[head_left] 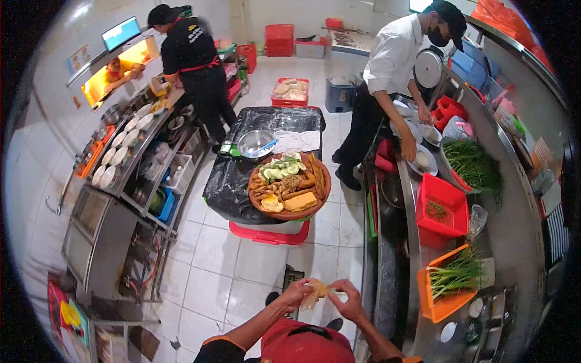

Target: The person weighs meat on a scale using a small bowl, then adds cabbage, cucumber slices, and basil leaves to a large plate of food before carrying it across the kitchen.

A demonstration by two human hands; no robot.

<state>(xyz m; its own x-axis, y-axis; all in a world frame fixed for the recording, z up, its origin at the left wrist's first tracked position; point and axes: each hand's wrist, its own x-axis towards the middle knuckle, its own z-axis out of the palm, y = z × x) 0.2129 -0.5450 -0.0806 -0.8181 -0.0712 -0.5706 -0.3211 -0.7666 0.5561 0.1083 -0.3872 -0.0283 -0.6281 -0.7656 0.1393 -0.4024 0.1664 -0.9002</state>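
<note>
At the bottom of the head view my left hand (296,294) grips a crumpled, yellowish, see-through piece of thin plastic (315,294). My right hand (346,301) pinches its other side, so the plastic spans the gap between both hands above the tiled floor. Further ahead is a large round brown platter (327,193) on a black-covered table (221,184). It carries sliced cucumber (283,166), browned fried pieces (279,192), a fried egg (271,202) and a yellow slab (301,201). Behind the platter stands a metal bowl (251,142) with a blue-handled utensil (264,147) in it.
A long steel counter (511,242) runs along my right, with a red basket (445,202), an orange basket (445,308) of green stalks, and heaped greens (472,163). One person (393,66) works there. Another person (196,66) stands at the left shelf of white bowls (119,154).
</note>
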